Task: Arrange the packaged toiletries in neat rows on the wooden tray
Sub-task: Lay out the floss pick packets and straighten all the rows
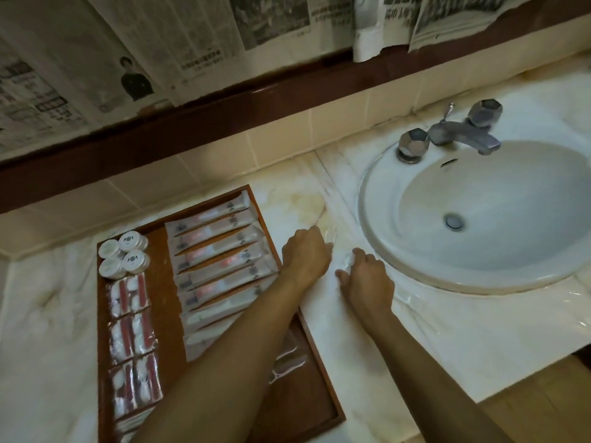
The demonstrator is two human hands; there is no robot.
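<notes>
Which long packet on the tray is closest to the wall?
The top long packet, lying against the wooden tray's far rim by the tiles. Every other long packet sits below it, closer to the person.

Wooden tray [179,340]: one, on the countertop [348,343].

Long sachets [220,263], in a column along the tray's right edge: at least nine visible; the nearer ones are partly hidden by the left forearm, so the total cannot be confirmed.

Round white containers [123,254], at the tray's far-left corner: four.

Clear packets with red and white contents [132,337], in pairs along the tray's left edge: six clearly visible; further ones toward the near edge are cut off.

Hands: two.
</notes>
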